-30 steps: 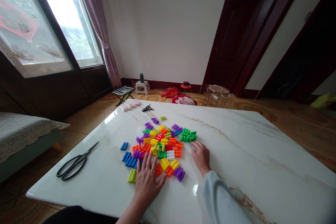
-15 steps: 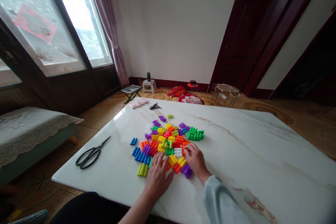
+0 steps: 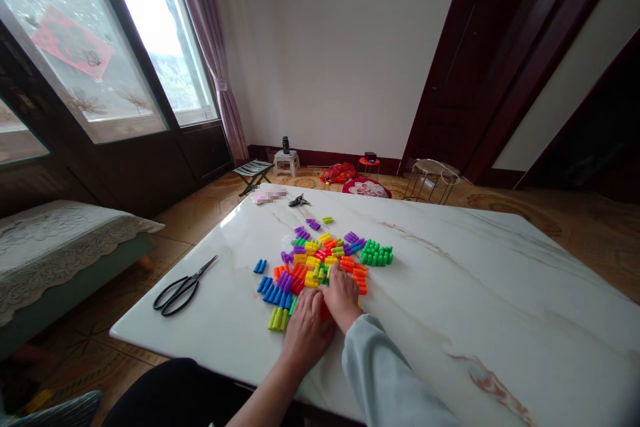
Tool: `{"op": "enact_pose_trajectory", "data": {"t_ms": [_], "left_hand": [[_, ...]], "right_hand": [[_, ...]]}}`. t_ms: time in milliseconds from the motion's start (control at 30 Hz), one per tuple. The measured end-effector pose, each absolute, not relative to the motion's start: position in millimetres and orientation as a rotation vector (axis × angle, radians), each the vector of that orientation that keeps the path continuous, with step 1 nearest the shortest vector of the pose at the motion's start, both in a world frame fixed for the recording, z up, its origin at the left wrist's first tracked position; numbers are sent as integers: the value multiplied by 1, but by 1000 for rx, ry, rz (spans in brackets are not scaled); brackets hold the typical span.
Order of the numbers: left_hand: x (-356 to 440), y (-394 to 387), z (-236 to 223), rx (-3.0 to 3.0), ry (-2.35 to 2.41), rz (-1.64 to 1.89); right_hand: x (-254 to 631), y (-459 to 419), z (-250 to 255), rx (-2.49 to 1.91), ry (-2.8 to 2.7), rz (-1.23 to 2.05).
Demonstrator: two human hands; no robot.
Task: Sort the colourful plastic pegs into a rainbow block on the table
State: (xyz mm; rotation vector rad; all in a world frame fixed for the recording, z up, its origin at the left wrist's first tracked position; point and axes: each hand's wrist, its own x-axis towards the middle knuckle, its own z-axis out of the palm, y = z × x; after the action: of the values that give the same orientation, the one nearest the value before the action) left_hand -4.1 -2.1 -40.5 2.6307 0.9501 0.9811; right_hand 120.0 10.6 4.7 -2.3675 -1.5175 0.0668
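Observation:
Brightly coloured plastic tube pieces, several joined in rows, lie in a loose cluster (image 3: 300, 271) on the white marble-patterned table. My left hand (image 3: 306, 328) rests palm down at the near side of the cluster, fingers stretched over the pieces and thumb apart. Against it, my right hand (image 3: 344, 295) bends its fingers down among the pieces; whatever is in them is hidden. A bit of red shows between the two hands. Lime-green tubes (image 3: 278, 319) lie left of my left hand, and orange tubes (image 3: 359, 273) lie just right of my right hand.
Black-handled scissors (image 3: 183, 288) lie on the table (image 3: 475, 280) at the left. Green knobbed pieces (image 3: 377, 253) stand at the cluster's right. A dark tool (image 3: 299, 201) lies near the far edge. Stools and a red bag (image 3: 340, 173) are on the floor beyond.
My right hand has moved left from the white and orange tubes to beside my left hand, covering pieces there. My left hand stays nearly in place. The view has shifted slightly.

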Motion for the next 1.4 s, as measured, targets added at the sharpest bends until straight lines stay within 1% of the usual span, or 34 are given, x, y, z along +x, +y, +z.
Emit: {"op": "enact_pose_trajectory", "data": {"t_ms": [167,400,533,600,667,767,867,1000,1400], "left_hand": [[-4,-4,-36,2655,977,974],[-4,-2,-43,2738,998,944],[-5,-1,-49,2756,1002,962],[-6,0,-53,2763,1011,973],[-7,1,-55,2770,1019,977],[-8,1,-56,2778,1014,980],[-8,1,-54,2780,1004,989],[-8,1,-52,2781,1009,984],[-8,2,-54,2785,1003,978]], "right_hand": [[128,14,3,-2333,-1385,193],[133,7,-4,-2173,-1317,233],[144,-6,0,-1914,-1237,247],[157,-17,-2,-1759,-1141,215],[178,-32,-9,-1695,-1016,165],[219,-57,-27,-1769,-852,91],[259,-74,-43,-1899,-809,14],[294,-75,-50,-2024,-792,-99],[295,-58,-47,-2165,-800,-95]]}}
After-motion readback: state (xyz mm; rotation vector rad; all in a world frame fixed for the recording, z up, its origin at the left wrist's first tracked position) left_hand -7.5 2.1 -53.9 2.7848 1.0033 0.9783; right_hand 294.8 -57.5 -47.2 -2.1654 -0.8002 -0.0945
